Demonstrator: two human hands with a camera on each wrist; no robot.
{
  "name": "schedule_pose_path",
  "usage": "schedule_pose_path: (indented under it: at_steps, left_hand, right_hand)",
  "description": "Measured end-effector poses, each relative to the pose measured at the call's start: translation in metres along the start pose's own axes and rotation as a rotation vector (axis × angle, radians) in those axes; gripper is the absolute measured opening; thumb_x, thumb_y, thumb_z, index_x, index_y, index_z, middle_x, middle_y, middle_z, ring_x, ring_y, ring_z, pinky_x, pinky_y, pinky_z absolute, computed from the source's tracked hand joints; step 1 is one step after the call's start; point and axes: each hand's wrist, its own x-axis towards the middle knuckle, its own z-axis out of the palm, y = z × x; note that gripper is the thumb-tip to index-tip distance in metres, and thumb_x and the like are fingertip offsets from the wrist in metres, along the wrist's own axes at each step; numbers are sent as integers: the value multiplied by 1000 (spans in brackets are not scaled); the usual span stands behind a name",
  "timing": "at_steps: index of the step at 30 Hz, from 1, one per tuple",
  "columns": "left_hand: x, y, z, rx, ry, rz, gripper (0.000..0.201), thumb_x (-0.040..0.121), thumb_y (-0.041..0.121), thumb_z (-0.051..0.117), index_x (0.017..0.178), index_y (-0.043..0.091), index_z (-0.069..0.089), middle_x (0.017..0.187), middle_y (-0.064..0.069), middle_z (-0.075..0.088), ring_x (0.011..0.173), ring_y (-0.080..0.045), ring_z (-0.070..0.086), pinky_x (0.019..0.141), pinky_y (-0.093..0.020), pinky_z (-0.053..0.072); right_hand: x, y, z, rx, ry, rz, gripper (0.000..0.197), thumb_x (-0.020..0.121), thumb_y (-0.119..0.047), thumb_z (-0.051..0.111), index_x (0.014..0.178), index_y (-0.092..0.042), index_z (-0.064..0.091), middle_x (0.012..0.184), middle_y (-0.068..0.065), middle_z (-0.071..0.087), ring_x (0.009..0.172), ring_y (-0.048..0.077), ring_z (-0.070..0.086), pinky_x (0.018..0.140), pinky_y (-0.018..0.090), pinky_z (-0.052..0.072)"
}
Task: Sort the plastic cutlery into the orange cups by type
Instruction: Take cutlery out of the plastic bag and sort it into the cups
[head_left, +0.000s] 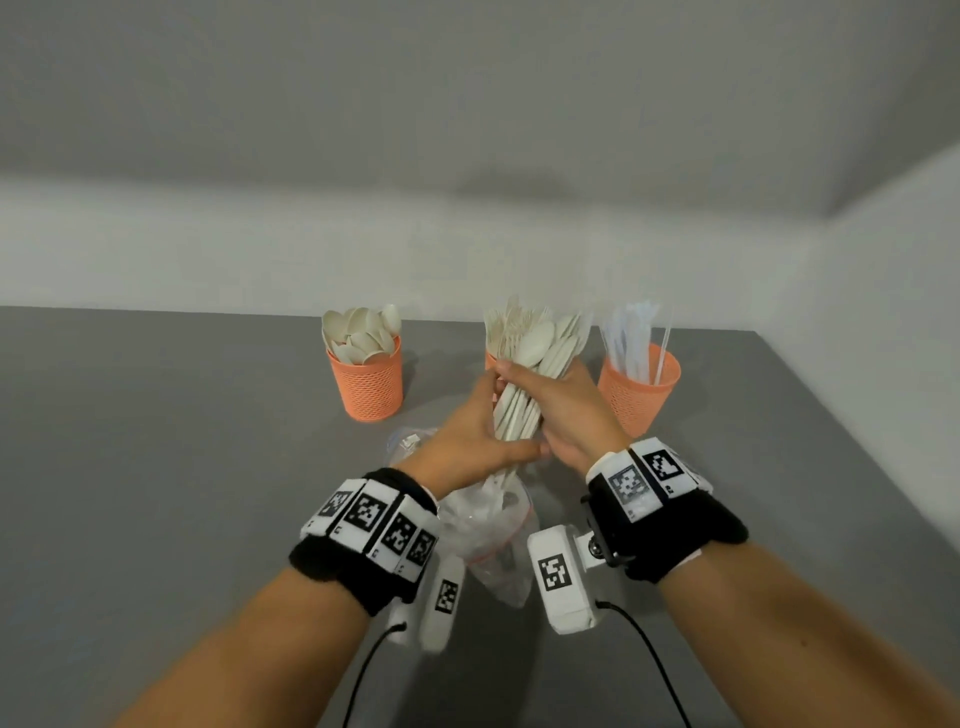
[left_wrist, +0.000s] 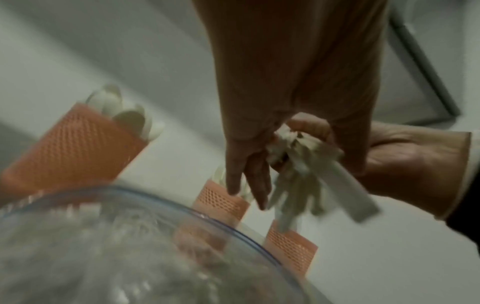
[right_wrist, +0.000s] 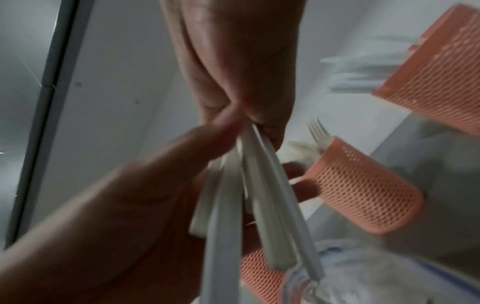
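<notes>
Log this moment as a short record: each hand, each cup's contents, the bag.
left hand: grips the bundle's handle ends
right hand: grips the cutlery bundle, spoon bowl visible on top
left cup: spoons
middle cup: forks, mostly hidden in head view
right cup: clear cutlery, type unclear
plastic bag: on grey table, below the hands

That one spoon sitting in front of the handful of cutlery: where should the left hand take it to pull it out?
Take the spoon by its bowl, coming from the left and above. The bowl stands proud above the right hand, which wraps the bundle's handles, so the handles are crowded and clamped. The left hand already sits on that side. Pinch the bowl's edges and draw upward, probably easing the grip.
</notes>
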Motion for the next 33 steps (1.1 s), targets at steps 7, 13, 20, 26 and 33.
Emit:
schedule_pose_path:
  at_steps: [7,13,20,26,33]
  left_hand:
    - [3,-6,2,-500,-54,-104,33,90,-1,53,122,3,49,78,-9,60,50,-6,59,48,-18,48]
    - [9,-15,-3,-718,-42,-164,21,92,5,51,111,7,58,84,-13,68,59,-16,64,56,-26,56]
    - [16,-16,-2,-790,3,-187,18,90,0,51,106,0,60,75,-11,71,64,-17,69,59,-27,58]
    - [17,-13,-2,-839,-6,-167,30,90,-5,47,120,-2,53,73,-11,72,63,-19,70,57,-29,58]
    - [19,-15,-1,-827,73,-182,39,88,-1,54,127,0,53,96,-17,69,82,-26,69,67,-34,58]
  right_hand:
    - [-6,-3,-5,-270,-159,66,39,86,-23,65,118,-5,53,95,12,66,68,14,65,48,21,48]
    - [-4,1,-20,-460,-30,-104,25,92,-11,56,87,13,57,69,12,56,46,-1,56,47,9,44]
    - [-3,5,-14,-516,42,-217,23,89,-14,60,109,-14,49,91,12,64,76,23,63,60,23,54]
    - [3,10,-15,-540,142,-344,22,85,-12,65,101,-17,50,94,7,56,84,20,61,60,16,53]
    - [1,17,-14,-769,154,-487,9,89,-7,59,97,-8,59,79,-6,52,67,1,51,65,11,46]
